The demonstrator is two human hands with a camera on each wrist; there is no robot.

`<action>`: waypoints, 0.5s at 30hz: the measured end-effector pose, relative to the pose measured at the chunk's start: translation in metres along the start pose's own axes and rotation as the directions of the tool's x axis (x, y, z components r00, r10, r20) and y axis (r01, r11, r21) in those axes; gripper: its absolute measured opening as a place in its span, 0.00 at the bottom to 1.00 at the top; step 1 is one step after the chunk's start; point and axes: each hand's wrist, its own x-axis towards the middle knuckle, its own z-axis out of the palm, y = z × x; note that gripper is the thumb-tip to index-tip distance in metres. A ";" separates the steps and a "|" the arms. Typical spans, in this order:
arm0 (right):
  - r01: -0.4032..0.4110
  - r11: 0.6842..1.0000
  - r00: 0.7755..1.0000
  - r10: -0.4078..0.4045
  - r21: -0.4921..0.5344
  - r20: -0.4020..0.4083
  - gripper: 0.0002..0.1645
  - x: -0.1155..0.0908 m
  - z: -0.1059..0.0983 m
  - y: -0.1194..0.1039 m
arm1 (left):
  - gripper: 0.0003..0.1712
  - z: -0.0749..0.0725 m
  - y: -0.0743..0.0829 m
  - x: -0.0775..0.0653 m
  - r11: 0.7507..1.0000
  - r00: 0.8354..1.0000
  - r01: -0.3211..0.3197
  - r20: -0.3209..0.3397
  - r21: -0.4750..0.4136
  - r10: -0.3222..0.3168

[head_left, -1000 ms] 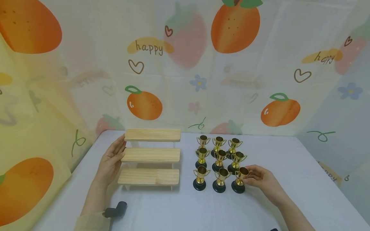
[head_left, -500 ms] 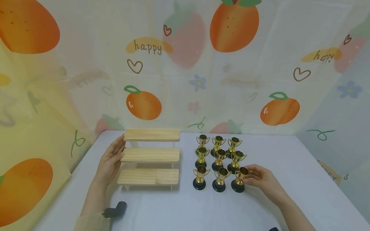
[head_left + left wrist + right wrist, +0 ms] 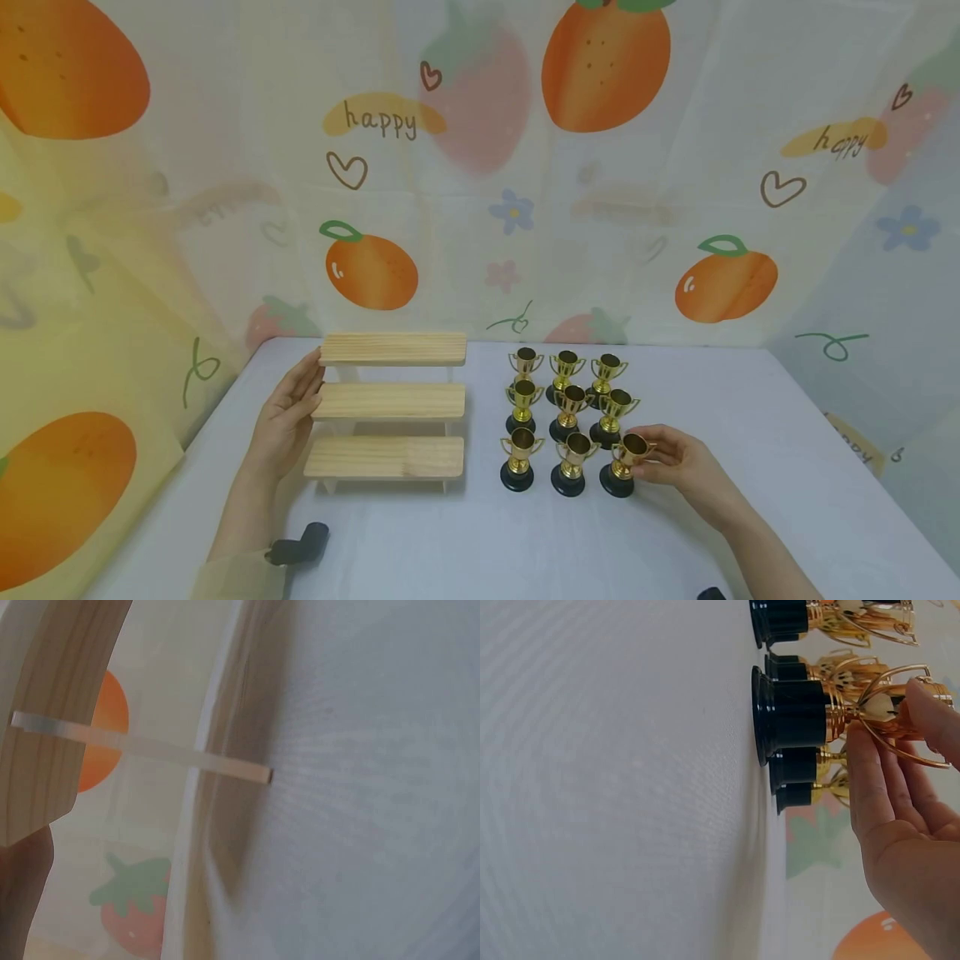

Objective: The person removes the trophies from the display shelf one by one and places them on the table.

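A three-step wooden display stand (image 3: 390,402) with pale boards stands left of centre in the head view. Along its left side lies my left hand (image 3: 281,417), fingers fairly straight against the ends of the upper boards. The left wrist view catches a stand board (image 3: 56,697) and part of a finger. To the right, small gold trophies with black bases stand in rows. At the front right one, a trophy (image 3: 622,467), my right hand (image 3: 686,475) holds the cup by its right handle, thumb and fingers on either side. Its base (image 3: 791,712) appears to stand on the table.
Several other trophies (image 3: 572,404) stand close behind and left of the held one. A white cloth covers the table (image 3: 480,542). Behind it hangs a fruit-printed curtain (image 3: 465,208). Black straps' ends (image 3: 300,546) show near the left wrist.
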 end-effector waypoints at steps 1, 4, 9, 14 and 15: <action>-0.004 1.000 1.000 0.004 -0.003 -0.003 0.39 0.000 0.000 -0.001 | 0.34 0.000 0.000 0.000 1.000 1.000 -0.002 0.000 -0.001 0.002; -0.014 1.000 1.000 0.014 -0.018 -0.012 0.41 -0.001 0.000 -0.003 | 0.34 0.000 0.001 0.000 1.000 1.000 -0.003 0.003 -0.002 0.003; -0.027 0.998 0.999 0.025 -0.053 -0.037 0.42 -0.002 0.001 -0.007 | 0.34 0.000 0.001 0.000 1.000 1.000 0.004 0.009 0.002 -0.004; 0.004 0.992 0.997 -0.013 -0.125 -0.072 0.38 -0.003 0.002 -0.011 | 0.33 0.000 0.001 0.000 1.000 1.000 0.001 0.011 0.011 -0.002; 0.016 0.989 0.996 -0.029 -0.148 -0.085 0.37 -0.003 0.002 -0.012 | 0.33 0.000 0.001 0.000 1.000 1.000 0.000 0.012 0.012 0.000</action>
